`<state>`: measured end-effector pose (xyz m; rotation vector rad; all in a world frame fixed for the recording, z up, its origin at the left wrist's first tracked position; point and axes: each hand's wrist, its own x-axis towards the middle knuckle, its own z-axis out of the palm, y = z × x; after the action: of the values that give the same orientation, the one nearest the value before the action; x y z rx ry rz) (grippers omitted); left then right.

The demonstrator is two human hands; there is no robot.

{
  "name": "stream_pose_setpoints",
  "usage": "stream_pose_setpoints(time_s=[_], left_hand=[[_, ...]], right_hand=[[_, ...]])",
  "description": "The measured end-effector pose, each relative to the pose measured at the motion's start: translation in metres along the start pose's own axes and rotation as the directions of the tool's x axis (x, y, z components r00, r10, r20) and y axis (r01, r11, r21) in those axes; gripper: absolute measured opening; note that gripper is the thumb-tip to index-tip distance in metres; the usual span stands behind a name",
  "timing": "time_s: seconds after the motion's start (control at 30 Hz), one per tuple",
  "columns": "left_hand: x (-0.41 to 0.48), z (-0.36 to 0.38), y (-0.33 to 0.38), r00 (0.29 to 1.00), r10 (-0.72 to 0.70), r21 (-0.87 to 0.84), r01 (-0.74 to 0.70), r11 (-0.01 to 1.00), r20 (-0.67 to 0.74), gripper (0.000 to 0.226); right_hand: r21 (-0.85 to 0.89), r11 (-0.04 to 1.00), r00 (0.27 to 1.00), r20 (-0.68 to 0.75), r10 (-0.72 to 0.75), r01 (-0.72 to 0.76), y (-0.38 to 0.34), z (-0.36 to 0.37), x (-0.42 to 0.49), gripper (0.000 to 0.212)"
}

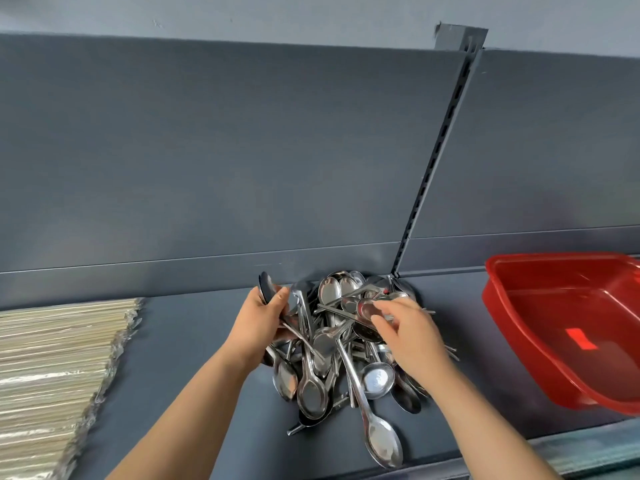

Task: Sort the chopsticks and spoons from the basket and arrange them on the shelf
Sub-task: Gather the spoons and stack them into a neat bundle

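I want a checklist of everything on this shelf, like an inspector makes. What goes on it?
Surface: dark grey shelf, bare between the piles.
Job's things: spoons in a tangled metal heap at the middle; chopsticks stacked in wrapped rows at the left.
Basket: red basket at the right, tilted, looks empty.
Clutter: nothing seen.
Hands: left hand grips a few spoons by their handles; right hand reaches into the heap, fingertips on a spoon, grip unclear.
Cables: nothing seen.
Surroundings: grey back panel with a slotted upright post.
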<state>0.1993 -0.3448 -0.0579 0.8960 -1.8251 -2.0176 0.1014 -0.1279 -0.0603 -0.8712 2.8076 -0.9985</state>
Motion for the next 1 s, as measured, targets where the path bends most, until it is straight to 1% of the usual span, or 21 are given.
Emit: stream_pose_setpoints(time_s=[0.03, 0.1, 0.13, 0.2, 0.23, 0.27, 0.33, 0.4, 0.47, 0.53, 0.6, 0.67, 0.73, 0.83, 0.93, 0.97, 1.0], left_hand=[[0.0, 0.0, -0.003, 1.0, -0.021, 0.018, 0.021, 1.0, 0.008, 0.024], [-0.002, 0.002, -0.008, 0.998, -0.057, -0.012, 0.057, 0.998, 0.033, 0.027], [-0.003, 0.004, -0.01, 0.997, -0.066, -0.042, 0.068, 0.997, 0.048, 0.027], [-0.005, 0.006, -0.012, 0.993, -0.082, -0.084, 0.089, 0.993, 0.085, 0.026], [-0.007, 0.007, -0.013, 0.991, -0.09, -0.088, 0.099, 0.991, 0.103, 0.024], [-0.01, 0.007, -0.014, 0.988, -0.096, -0.086, 0.107, 0.991, 0.12, 0.023], [-0.016, 0.008, -0.017, 0.987, -0.095, -0.059, 0.103, 0.993, 0.13, 0.026], [-0.023, 0.008, -0.02, 0.989, -0.085, -0.025, 0.089, 0.996, 0.118, 0.031], [-0.029, 0.006, -0.023, 0.991, -0.088, -0.022, 0.091, 0.996, 0.102, 0.032], [-0.034, 0.003, -0.026, 0.991, -0.105, -0.041, 0.109, 0.993, 0.088, 0.031], [-0.039, 0.0, -0.029, 0.99, -0.111, -0.054, 0.116, 0.992, 0.081, 0.028], [-0.043, -0.002, -0.032, 0.992, -0.102, -0.042, 0.105, 0.994, 0.068, 0.029], [-0.047, -0.003, -0.035, 0.993, -0.099, -0.034, 0.101, 0.994, 0.066, 0.028], [-0.053, -0.001, -0.039, 0.989, -0.112, -0.025, 0.115, 0.993, 0.094, 0.027], [-0.058, 0.003, -0.042, 0.986, -0.115, -0.034, 0.12, 0.992, 0.117, 0.022], [-0.059, 0.004, -0.042, 0.986, -0.113, -0.039, 0.119, 0.992, 0.122, 0.023], [-0.06, 0.004, -0.043, 0.986, -0.111, -0.043, 0.117, 0.992, 0.127, 0.024]], right_hand=[[-0.065, 0.998, 1.0, 0.018, 0.017, -0.016, 0.003, -0.002, 0.003, 0.029], [-0.135, 0.991, 0.998, 0.068, 0.014, -0.004, 0.003, -0.005, 0.006, 0.026], [-0.132, 0.991, 0.997, 0.074, 0.006, 0.003, 0.002, -0.007, 0.007, 0.02], [-0.059, 0.998, 0.996, 0.086, 0.008, -0.003, 0.0, -0.011, 0.005, 0.01], [-0.028, 1.0, 0.992, 0.125, 0.014, -0.011, -0.001, -0.011, 0.003, 0.012], [-0.034, 0.999, 0.984, 0.178, 0.011, -0.005, -0.003, -0.01, -0.001, 0.018], [-0.146, 0.989, 0.968, 0.253, -0.001, 0.039, -0.009, -0.004, -0.006, 0.038], [-0.257, 0.963, 0.967, 0.255, -0.019, 0.087, -0.017, 0.004, -0.009, 0.049], [-0.327, 0.938, 0.97, 0.239, -0.033, 0.112, -0.024, 0.01, -0.009, 0.048], [-0.39, 0.911, 0.966, 0.258, -0.029, 0.131, -0.03, 0.014, -0.009, 0.047], [-0.437, 0.887, 0.96, 0.279, -0.02, 0.145, -0.03, 0.017, -0.012, 0.051], [-0.476, 0.869, 0.964, 0.264, -0.002, 0.132, -0.028, 0.015, -0.016, 0.056], [-0.5, 0.859, 0.966, 0.257, 0.023, 0.113, -0.024, 0.011, -0.019, 0.057], [-0.496, 0.863, 0.957, 0.285, 0.054, 0.099, -0.022, 0.008, -0.025, 0.051], [-0.427, 0.901, 0.966, 0.256, 0.04, 0.076, -0.022, 0.008, -0.03, 0.048], [-0.368, 0.927, 0.975, 0.222, 0.015, 0.07, -0.021, 0.008, -0.03, 0.04], [-0.31, 0.949, 0.983, 0.185, -0.008, 0.066, -0.02, 0.008, -0.03, 0.028]])
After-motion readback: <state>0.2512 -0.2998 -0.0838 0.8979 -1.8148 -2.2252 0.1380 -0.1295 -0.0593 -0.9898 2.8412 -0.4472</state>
